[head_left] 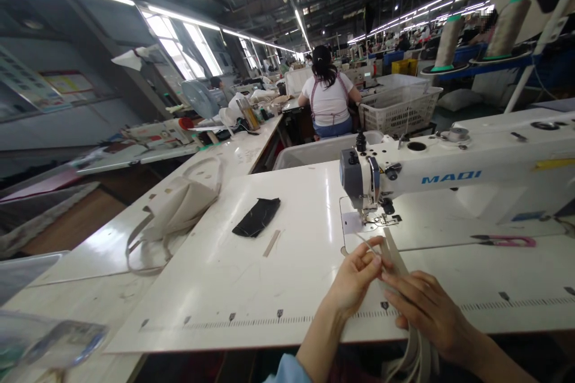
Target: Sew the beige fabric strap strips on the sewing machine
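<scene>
Just in front of the needle of a white sewing machine point(449, 173), my two hands meet over beige fabric straps point(394, 254). Finger and thumb of my left hand point(359, 272) pinch a strap, whose thin end sticks out toward the needle plate. My right hand point(426, 305) is curled round the straps, its fingertips close to the left thumb. Below the right hand, several strap lengths hang over the table's front edge. Part of what the fingers grip is hidden behind them.
Pink-handled thread snips point(505, 240) lie right of the hands. A black cloth piece point(257, 217) and a short beige strip point(271, 243) lie left. A beige bag point(184, 203) rests farther left. Ahead, a person in a white shirt point(327, 99) sits near a white basket point(399, 109).
</scene>
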A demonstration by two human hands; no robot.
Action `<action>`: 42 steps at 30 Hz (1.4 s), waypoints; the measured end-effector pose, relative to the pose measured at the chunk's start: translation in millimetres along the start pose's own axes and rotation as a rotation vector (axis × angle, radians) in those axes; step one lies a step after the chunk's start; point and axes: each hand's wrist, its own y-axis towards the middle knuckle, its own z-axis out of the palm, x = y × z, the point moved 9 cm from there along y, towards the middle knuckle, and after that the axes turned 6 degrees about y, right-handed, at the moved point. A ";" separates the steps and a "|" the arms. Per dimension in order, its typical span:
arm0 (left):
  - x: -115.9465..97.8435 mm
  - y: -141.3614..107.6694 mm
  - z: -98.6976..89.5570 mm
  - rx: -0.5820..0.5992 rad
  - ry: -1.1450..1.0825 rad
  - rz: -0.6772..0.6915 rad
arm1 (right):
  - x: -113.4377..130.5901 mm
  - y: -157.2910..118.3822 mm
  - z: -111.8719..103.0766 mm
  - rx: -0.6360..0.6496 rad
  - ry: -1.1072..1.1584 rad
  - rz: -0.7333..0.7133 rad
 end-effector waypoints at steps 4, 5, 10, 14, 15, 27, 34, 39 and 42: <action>-23.7 -6.3 -13.8 -0.171 0.114 0.097 | -1.0 -2.4 -2.4 -0.028 0.035 -0.008; -32.6 -8.7 -15.3 -0.200 0.141 0.127 | -1.2 -4.2 -1.4 -0.029 0.048 -0.007; -41.7 -3.0 -20.7 -0.217 0.315 0.089 | 0.6 -10.7 6.7 -0.022 0.084 -0.010; -25.4 14.5 -43.4 -0.306 0.450 0.028 | -2.1 -11.2 5.0 -0.047 0.047 0.004; -27.7 16.9 -50.5 -0.346 0.460 0.047 | -2.6 -12.0 5.0 -0.045 0.040 -0.001; -182.6 -87.6 -67.4 -0.545 0.275 0.642 | -9.9 -6.3 27.4 0.069 0.149 0.016; -244.0 -168.2 -47.5 -0.214 -0.019 0.772 | -22.6 -12.3 11.7 -0.152 0.131 0.149; -120.6 -69.4 -21.5 -0.217 0.264 0.309 | -18.0 -13.4 3.0 -0.250 0.021 0.130; -32.8 -13.5 -18.5 -0.141 0.505 0.040 | -17.8 -10.2 9.0 -0.189 -0.031 0.143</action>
